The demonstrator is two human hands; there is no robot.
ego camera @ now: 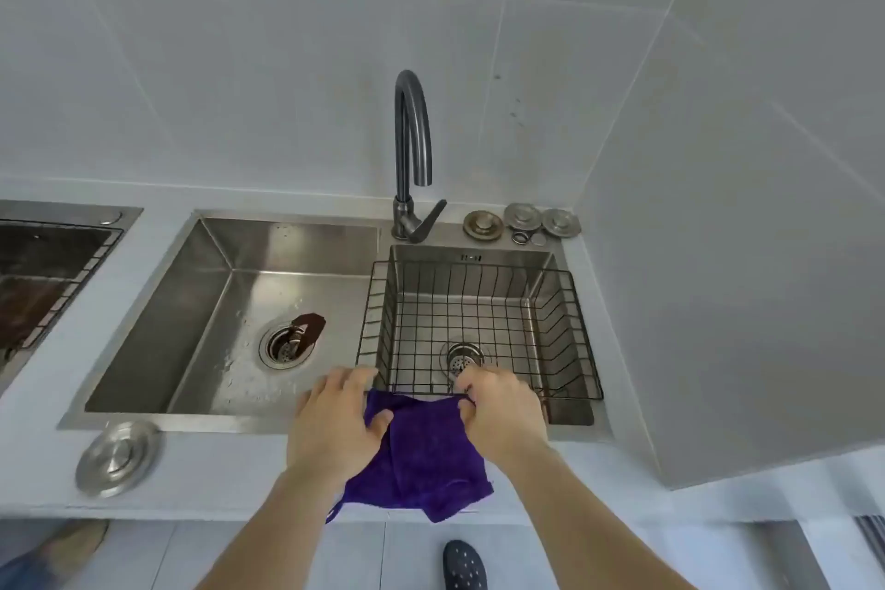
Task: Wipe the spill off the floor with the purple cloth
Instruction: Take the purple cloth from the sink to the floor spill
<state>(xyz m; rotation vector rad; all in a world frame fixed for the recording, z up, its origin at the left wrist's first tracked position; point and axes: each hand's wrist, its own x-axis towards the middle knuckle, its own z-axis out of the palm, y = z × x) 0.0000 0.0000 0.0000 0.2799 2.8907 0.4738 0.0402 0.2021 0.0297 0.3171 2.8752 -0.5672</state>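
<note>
Both hands grip the purple cloth [421, 455] at the sink's [230, 302] front edge: the left hand [335, 422] is closed on its left top corner, the right hand [503, 412] pinches the right one. Its top hem stretches taut sideways between them, equally near each, while the rest hangs crumpled, deep violet and soft-looking, over the counter [215, 470]. Floor tiles [268, 551] lie below, toward the person; no spill shows.
</note>
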